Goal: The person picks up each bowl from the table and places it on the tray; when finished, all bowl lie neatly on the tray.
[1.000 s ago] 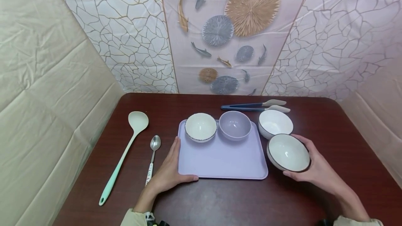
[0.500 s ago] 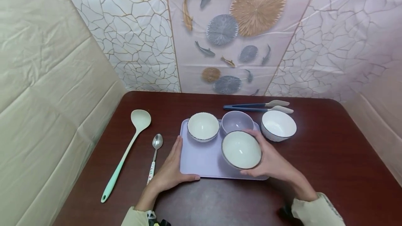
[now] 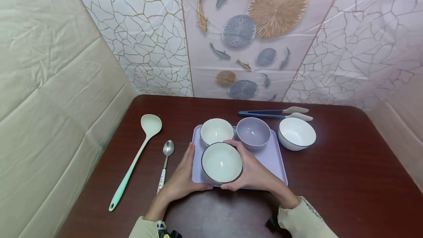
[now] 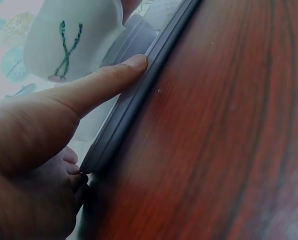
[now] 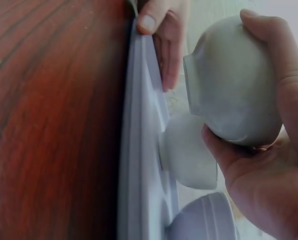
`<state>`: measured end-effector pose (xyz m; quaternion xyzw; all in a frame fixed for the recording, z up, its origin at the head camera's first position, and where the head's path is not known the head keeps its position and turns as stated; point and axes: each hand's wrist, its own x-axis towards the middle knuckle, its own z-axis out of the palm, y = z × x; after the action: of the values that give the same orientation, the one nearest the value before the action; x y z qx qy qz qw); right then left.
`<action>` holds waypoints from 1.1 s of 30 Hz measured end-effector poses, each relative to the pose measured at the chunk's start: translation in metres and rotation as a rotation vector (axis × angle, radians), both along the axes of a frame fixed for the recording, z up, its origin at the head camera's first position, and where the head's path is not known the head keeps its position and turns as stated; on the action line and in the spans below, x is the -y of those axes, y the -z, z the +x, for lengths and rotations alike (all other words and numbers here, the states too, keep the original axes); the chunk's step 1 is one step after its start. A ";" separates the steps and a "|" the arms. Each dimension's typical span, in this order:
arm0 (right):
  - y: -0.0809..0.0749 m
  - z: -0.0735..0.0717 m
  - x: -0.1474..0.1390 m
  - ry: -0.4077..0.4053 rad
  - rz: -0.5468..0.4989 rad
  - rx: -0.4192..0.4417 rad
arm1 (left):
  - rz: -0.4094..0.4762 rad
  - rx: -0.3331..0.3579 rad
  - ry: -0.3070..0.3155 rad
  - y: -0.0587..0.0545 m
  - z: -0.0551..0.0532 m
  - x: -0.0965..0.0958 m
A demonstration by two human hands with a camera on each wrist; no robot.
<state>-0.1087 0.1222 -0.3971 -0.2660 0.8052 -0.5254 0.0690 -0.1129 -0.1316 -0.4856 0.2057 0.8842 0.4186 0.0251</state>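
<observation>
My right hand [image 3: 250,170] grips a white bowl [image 3: 222,163] with a dark rim, thumb and fingers spread round its side. In the right wrist view this bowl [image 5: 239,80] is raised above the tray's surface. Below it lies a lilac tray [image 3: 277,162]; my left hand [image 3: 182,175] rests at its front left corner. The left fingers lie straight along the tray's left side, the thumb along its front edge, as the left wrist view also shows at the thumb [image 4: 106,82]. Toward the tray's back stand a white bowl [image 3: 216,130] with a speckled rim and a lilac bowl [image 3: 253,132].
Right of the tray stands another white bowl [image 3: 296,134], close to blue tongs [image 3: 264,114] with pale tips. A small spoon [image 3: 166,161] and a mint-handled ladle [image 3: 138,153] lie to the left on the dark wooden table [image 3: 347,179]. Patterned cloth hangs behind.
My right hand has carried the dark-rimmed bowl leftward from beside the tray's right end to over its front left part. The left hand has stayed at the tray's corner.
</observation>
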 end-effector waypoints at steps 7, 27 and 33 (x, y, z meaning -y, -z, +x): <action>0.035 -0.008 0.001 0.012 0.034 -0.037 | 0.001 -0.021 -0.001 0.001 0.001 -0.001; 0.057 -0.009 0.003 0.030 0.107 -0.068 | -0.004 -0.032 -0.001 0.001 0.001 0.000; 0.058 -0.009 0.003 0.027 0.087 -0.042 | -0.015 -0.028 0.001 0.000 0.001 -0.001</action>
<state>-0.1177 0.1197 -0.4552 -0.2627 0.8322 -0.4850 0.0563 -0.1116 -0.1310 -0.4853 0.2118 0.8875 0.4090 0.0143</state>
